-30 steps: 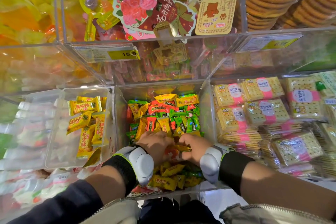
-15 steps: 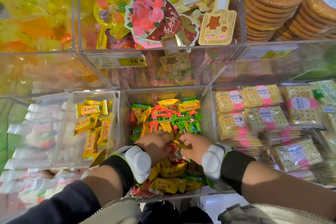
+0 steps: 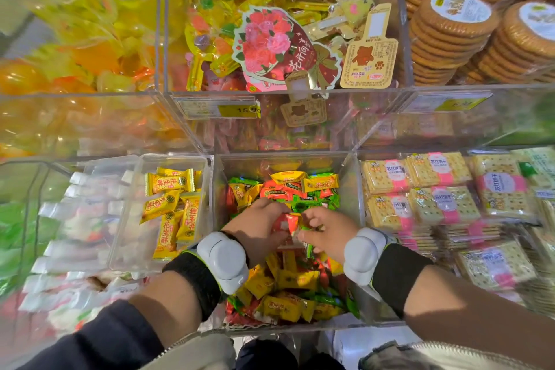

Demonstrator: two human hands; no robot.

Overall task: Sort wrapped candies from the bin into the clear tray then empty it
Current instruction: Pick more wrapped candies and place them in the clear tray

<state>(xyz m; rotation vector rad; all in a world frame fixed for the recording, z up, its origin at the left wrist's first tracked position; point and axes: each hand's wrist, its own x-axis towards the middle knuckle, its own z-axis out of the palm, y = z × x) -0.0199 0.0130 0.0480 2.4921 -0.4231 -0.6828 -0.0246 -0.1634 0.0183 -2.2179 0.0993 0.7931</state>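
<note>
Both hands down in the bin, knuckles up. My left hand and right hand pinch one red candy between them, fingertips closed on its two ends, long axis roughly upright between the grips. Mixed wrappers lie under and beyond. The clear tray, with yellow candies, sits left of my grip, just beside the bin; left hand nearer, so I judge it carries.

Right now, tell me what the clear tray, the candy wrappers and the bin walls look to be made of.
Clear tray: rigid transparent plastic, glossy; the packets beneath show through it.
Candy wrappers: thin printed film, probably plastic, shiny, with crimped ends.
Bin walls: clear stiff sheet, probably acrylic; straight edges and glare streaks.
</note>
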